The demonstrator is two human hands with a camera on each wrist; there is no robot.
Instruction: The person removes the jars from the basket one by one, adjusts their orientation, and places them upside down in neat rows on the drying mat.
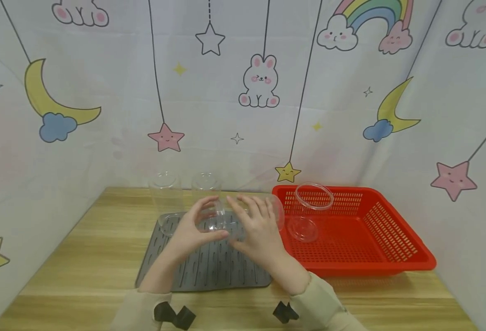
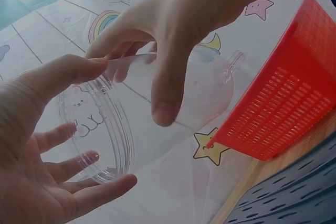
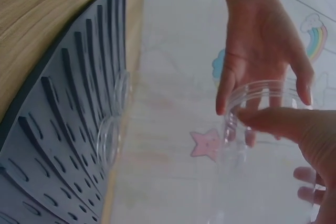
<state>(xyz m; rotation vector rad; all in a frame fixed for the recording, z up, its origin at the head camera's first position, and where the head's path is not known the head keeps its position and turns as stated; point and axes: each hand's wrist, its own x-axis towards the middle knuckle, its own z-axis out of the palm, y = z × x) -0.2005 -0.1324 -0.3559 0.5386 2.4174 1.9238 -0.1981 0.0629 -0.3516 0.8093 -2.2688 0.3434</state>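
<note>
Both hands hold a clear plastic jar (image 1: 274, 209) on its side above the grey ridged mat (image 1: 210, 271). The left hand (image 1: 197, 225) curls round the wide ringed mouth (image 2: 113, 124), thumb above and fingers below. My right hand (image 1: 257, 230) grips the jar's body from above, its thumb (image 2: 168, 93) lying along the side in the left wrist view. In the right wrist view, the left hand (image 3: 262, 51) shows with fingers behind the clear rim (image 3: 262, 88). Two more clear jars (image 1: 166, 197) (image 1: 206, 184) stand upright at the mat's back.
On the right sits a red perforated plastic basket (image 1: 367, 265). Inside its left part stands another clear container (image 1: 314, 197), ring-shaped rim up. Everything rests on a wood-grain table (image 1: 69, 266), with a white cartoon-printed cloth (image 1: 226, 110) hanging behind and at the sides.
</note>
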